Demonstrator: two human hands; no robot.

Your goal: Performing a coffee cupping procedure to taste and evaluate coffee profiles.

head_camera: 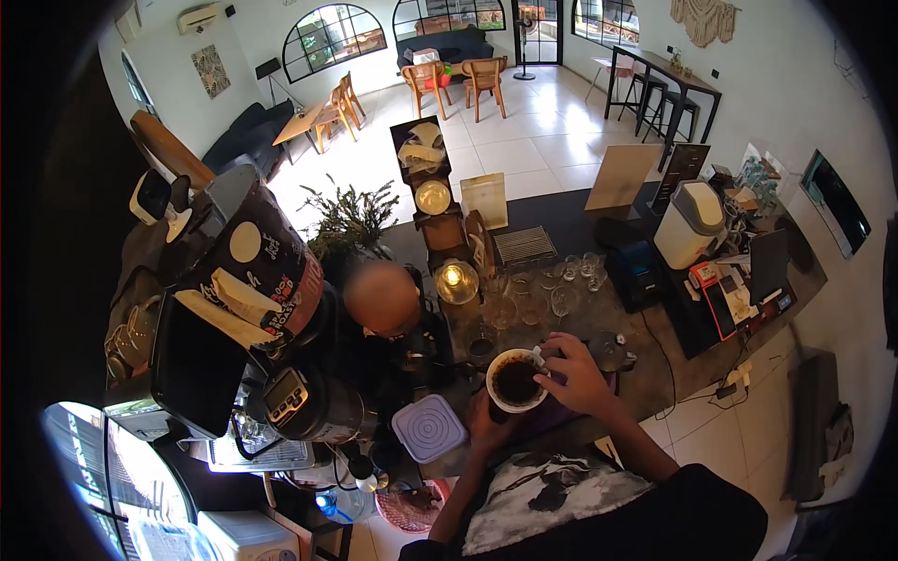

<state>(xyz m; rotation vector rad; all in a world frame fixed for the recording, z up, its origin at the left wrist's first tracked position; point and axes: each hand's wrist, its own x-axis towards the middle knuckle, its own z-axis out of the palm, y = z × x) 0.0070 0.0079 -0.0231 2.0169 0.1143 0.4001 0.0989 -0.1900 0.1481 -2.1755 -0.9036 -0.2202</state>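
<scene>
A white cup-shaped vessel with a handle (517,381) sits in front of me over the counter's near edge, dark coffee or wet grounds inside. Brown specks cling to its inner rim. From below and the left, my left hand (487,424) supports it. My right hand (577,379) grips the handle and rim side from the right. A glass with dark liquid (482,342) stands just beyond the vessel. To the right of my right hand is a glass pot with a lid (609,350). A lavender square lid (429,428) lies left of my left hand.
A large black machine (316,407) with a display crowds the left. Behind the glass stand a lit lamp (456,282) and several clear glasses (565,300). A black printer (633,273) and a white bin (691,224) occupy the counter's right. A red basket (412,506) sits low left.
</scene>
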